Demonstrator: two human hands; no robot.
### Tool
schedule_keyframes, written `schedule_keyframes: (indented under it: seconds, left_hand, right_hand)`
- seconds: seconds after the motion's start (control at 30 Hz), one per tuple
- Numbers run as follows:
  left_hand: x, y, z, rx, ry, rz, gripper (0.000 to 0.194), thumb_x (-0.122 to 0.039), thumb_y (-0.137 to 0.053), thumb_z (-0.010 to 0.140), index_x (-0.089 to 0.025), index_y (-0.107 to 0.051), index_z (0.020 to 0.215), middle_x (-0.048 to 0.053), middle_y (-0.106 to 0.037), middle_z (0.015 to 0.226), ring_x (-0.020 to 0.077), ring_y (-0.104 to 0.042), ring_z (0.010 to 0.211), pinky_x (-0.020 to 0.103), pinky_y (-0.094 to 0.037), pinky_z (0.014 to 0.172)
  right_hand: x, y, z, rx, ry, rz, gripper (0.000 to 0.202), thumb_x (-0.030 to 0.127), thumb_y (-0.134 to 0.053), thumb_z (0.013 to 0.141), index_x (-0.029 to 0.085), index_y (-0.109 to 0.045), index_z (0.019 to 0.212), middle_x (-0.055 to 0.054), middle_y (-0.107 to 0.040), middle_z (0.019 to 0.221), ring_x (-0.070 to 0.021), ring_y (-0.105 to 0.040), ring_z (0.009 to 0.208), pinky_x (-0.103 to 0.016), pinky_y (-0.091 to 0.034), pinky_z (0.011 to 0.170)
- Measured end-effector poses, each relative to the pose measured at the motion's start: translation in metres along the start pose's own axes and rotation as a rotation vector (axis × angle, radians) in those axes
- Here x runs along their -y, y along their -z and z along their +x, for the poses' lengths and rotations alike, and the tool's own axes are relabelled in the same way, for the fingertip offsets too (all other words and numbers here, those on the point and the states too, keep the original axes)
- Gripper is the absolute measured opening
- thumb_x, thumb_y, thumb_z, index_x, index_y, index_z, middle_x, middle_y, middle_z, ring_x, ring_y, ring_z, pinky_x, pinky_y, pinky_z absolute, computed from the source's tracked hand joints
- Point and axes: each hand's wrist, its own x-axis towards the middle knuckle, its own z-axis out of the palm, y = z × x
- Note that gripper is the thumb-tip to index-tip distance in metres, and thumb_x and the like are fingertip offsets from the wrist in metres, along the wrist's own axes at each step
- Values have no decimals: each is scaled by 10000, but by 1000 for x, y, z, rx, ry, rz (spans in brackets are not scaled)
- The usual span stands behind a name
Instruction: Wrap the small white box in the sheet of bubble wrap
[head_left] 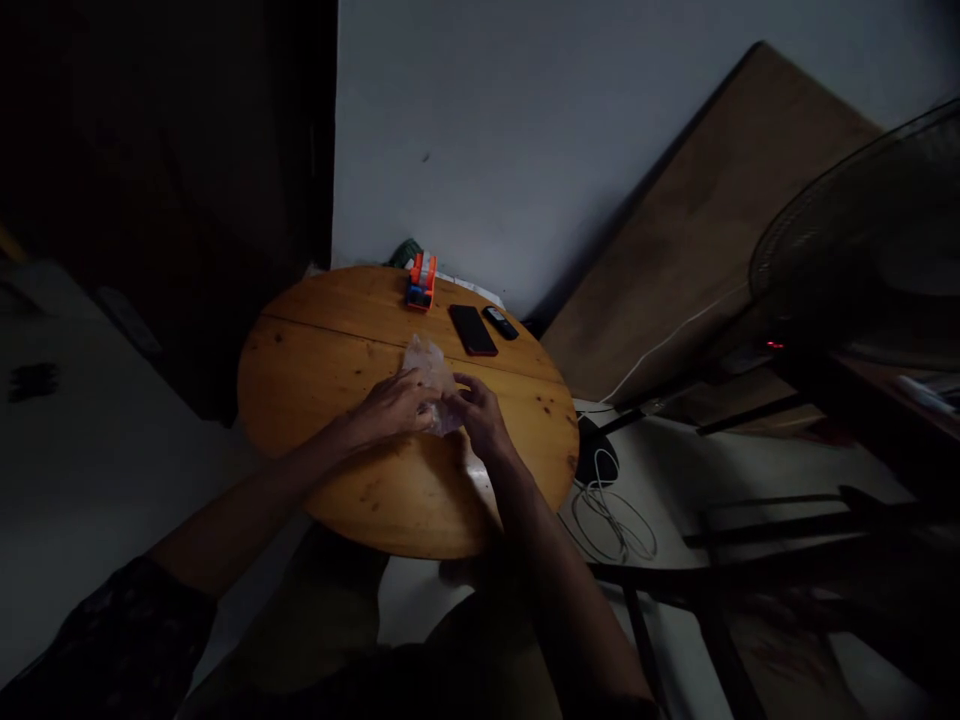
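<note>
Over the middle of a round wooden table (360,500), both my hands are on a crumpled, see-through plastic bag (425,362). My left hand (397,402) comes from the left, its fingers closed on the near left part of the plastic. At the bag's right side, my right hand (481,415) has thumb and fingers curled in and pinching it. Part of the bag hides behind the fingers. Whether anything lies inside it I cannot tell in this dim light.
Toward the table's back stand an orange and blue tape dispenser (421,280), a dark phone (472,330) and a small black keypad phone or remote (500,322). Right of the table are a coiled white cable (611,520), a leaning wooden board (705,200) and a fan (862,240).
</note>
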Motion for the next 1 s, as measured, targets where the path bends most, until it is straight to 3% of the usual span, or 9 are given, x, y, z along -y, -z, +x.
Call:
schedule_keyframes:
  seconds: [0.23,0.37,0.47,0.6,0.73,0.87,1.0]
  left_hand:
    - [2,-10,3,-98,24,-119,640,-205,-591,829,-184,-480,1459,110,-610,1392,254,-599,1246,355,-473,1064]
    - [0,-12,2,-97,45,-111,688,-209,-568,843,-169,-392,1507,124,-607,1407,261,-586,1276,367,-467,1067]
    - [1,-14,1,-112,49,-137,718,-255,-586,849,-192,-356,1526,121,-591,1427,274,-573,1290,383,-470,1059]
    - [3,-15,0,-135,52,-219,756,-240,-622,811,-202,-372,1523,115,-605,1395,269,-581,1264,377,-465,1058]
    - [7,-10,-3,-130,81,-363,766,-212,-599,775,-139,-404,1512,89,-681,1134,213,-649,970,340,-522,898]
    - [10,-10,-3,-148,127,-508,793,-230,-603,758,-114,-397,1515,40,-652,996,152,-605,760,297,-525,739]
    - [10,-17,-1,-301,218,-400,630,-272,-648,767,-163,-557,1381,82,-639,1111,203,-641,905,332,-539,819]
  right_hand:
    - [2,-11,-5,-35,-40,20,576,402,-785,621,174,-594,1114,16,-654,734,-150,-603,606,-261,-476,536]
    - [6,-17,-3,-83,6,-160,564,358,-724,680,139,-609,1187,12,-651,712,-156,-618,632,-263,-490,561]
    - [14,-18,-7,-39,42,-310,547,338,-682,742,104,-621,1233,-44,-713,798,-174,-661,703,-264,-514,588]
    - [23,-9,-20,151,54,-292,541,274,-620,796,111,-586,1311,-123,-766,1042,-191,-696,826,-270,-548,626]
    - [20,-1,-25,265,140,-338,570,218,-606,806,147,-550,1369,-122,-743,1156,-176,-683,896,-276,-550,712]
    - [17,-11,-22,252,267,-629,678,192,-652,806,164,-471,1459,-102,-729,1158,-149,-666,761,-290,-531,723]
    - [18,-20,-23,188,325,-887,747,153,-685,776,179,-448,1484,-115,-716,1207,-208,-691,894,-336,-518,831]
